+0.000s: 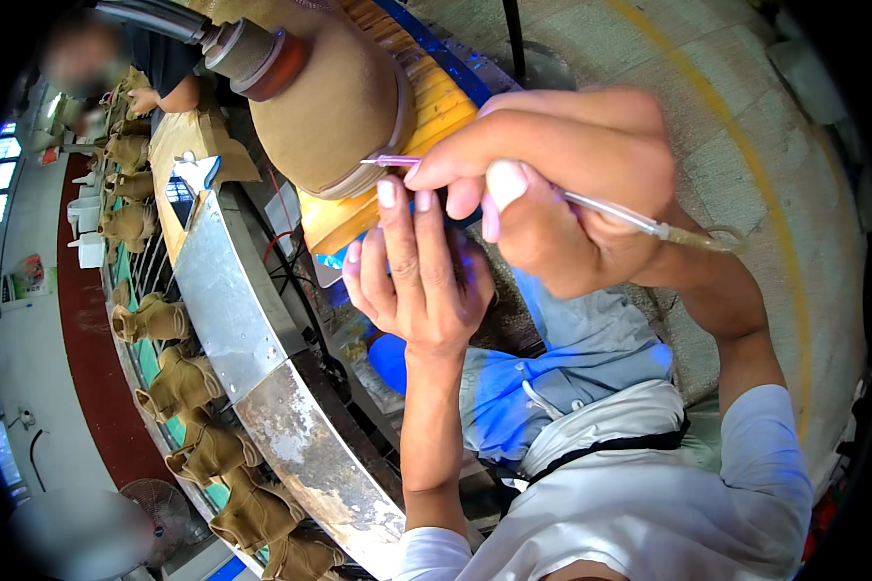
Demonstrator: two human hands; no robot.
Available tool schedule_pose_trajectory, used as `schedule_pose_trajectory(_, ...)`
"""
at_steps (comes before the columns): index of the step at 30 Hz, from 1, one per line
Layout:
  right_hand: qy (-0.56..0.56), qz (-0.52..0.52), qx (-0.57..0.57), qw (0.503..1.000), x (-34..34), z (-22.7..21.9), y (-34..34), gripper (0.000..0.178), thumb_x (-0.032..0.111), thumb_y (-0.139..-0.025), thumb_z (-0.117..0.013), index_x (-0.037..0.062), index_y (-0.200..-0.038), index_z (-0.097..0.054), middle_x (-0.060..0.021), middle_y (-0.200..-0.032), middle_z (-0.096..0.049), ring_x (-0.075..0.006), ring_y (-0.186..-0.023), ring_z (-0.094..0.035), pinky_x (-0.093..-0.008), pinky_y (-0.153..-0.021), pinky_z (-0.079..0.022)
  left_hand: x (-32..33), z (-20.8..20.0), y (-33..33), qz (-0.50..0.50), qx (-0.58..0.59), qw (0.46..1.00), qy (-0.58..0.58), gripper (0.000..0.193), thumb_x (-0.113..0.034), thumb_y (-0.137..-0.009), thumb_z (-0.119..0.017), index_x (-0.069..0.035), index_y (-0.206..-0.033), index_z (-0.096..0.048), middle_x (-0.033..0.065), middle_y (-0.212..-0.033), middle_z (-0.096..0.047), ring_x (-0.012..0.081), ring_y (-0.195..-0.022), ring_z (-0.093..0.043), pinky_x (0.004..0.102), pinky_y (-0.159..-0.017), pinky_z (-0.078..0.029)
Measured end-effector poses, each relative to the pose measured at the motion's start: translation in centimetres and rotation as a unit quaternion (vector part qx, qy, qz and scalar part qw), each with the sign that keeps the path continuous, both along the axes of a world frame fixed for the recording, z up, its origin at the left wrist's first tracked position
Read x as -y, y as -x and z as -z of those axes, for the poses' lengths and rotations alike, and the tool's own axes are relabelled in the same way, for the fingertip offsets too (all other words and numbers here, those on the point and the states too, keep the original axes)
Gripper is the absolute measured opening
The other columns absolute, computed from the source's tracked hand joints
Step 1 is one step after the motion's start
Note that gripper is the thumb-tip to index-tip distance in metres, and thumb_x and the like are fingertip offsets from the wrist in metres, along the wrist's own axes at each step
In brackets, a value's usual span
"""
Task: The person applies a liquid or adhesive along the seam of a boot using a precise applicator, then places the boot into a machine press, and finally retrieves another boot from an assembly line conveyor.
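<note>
A tan suede-like shoe [325, 116], toe toward me, rests on a yellow ribbed block [436, 92]. From above, a metal press arm with a reddish round pad [279, 66] bears on it. My right hand [581, 194] is closed around a slim marking pen [610, 211] with a clear barrel and pinkish front. Its fine tip meets the seam along the toe's lower edge. Beside it my left hand [421, 276] has its fingers stretched out, fingertips at the toe edge just under the pen tip, gripping nothing.
On the left, several tan boots [203, 445] line a green conveyor [174, 431]. A worn metal-topped bench edge [228, 290] curves between it and me. At the upper left another person's arm [179, 95] reaches near cardboard [237, 155]. A fan [155, 508] stands lower left.
</note>
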State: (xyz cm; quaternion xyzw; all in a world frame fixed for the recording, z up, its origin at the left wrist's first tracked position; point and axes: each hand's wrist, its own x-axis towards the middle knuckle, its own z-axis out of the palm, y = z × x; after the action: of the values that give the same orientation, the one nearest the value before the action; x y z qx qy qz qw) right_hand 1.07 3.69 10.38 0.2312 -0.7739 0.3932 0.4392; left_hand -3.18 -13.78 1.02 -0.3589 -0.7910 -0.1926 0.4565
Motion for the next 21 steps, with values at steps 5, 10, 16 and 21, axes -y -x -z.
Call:
schedule_pose_trajectory(5, 0.001, 0.007, -0.009, 1.0, 1.4, 1.3, 0.6, 0.021, 0.001, -0.09, -0.054, -0.0082, -0.096, -0.072, -0.0143, -0.076, -0.07, -0.02, -0.062, -0.069, -0.0305, -0.056, -0.057, 2.8, 0.6, 1.8, 0.033, 0.006, 0.999, -0.006, 0.045, -0.01, -0.083, -0.064, -0.003, -0.127, -0.072, 0.0173, -0.137, -0.068, 0.0303, -0.11, -0.063, 0.0465, -0.109, -0.042)
schedule_pose_trajectory(10, -0.02, 0.037, -0.039, 0.998, 2.8, 2.5, 1.8, 0.02, 0.002, -0.08, -0.061, -0.0018, -0.096, -0.072, -0.0081, -0.075, -0.067, -0.0191, -0.056, -0.066, -0.0309, -0.049, -0.052, 4.5, 1.4, 3.7, 0.049, 0.005, 0.998, -0.043, 0.048, -0.003, -0.078, -0.063, -0.003, -0.125, -0.072, 0.0175, -0.137, -0.068, 0.0332, -0.111, -0.062, 0.05, -0.112, -0.041)
schedule_pose_trajectory(16, -0.027, 0.031, -0.051, 0.998, 4.2, 3.6, 4.6, 0.023, 0.012, -0.078, -0.069, 0.0046, -0.1, -0.072, -0.0048, -0.077, -0.064, -0.0205, -0.057, -0.065, -0.0344, -0.048, -0.05, 6.8, 1.6, 7.0, 0.076, -0.009, 0.99, -0.115, 0.049, 0.002, -0.078, -0.057, -0.004, -0.125, -0.069, 0.0169, -0.133, -0.069, 0.0361, -0.124, -0.061, 0.0586, -0.118, -0.037)
schedule_pose_trajectory(21, -0.042, 0.048, -0.082, 0.995, 5.2, 4.2, 8.8, 0.018, 0.011, -0.08, -0.066, 0.0063, -0.098, -0.071, -0.0055, -0.074, -0.063, -0.0238, -0.057, -0.065, -0.0364, -0.049, -0.051, 8.9, 1.2, 10.1, 0.134, 0.07, 0.967, -0.207, 0.041, -0.018, -0.102, -0.044, 0.007, -0.129, -0.061, 0.0274, -0.137, -0.064, 0.0418, -0.13, -0.059, 0.0554, -0.118, -0.037)
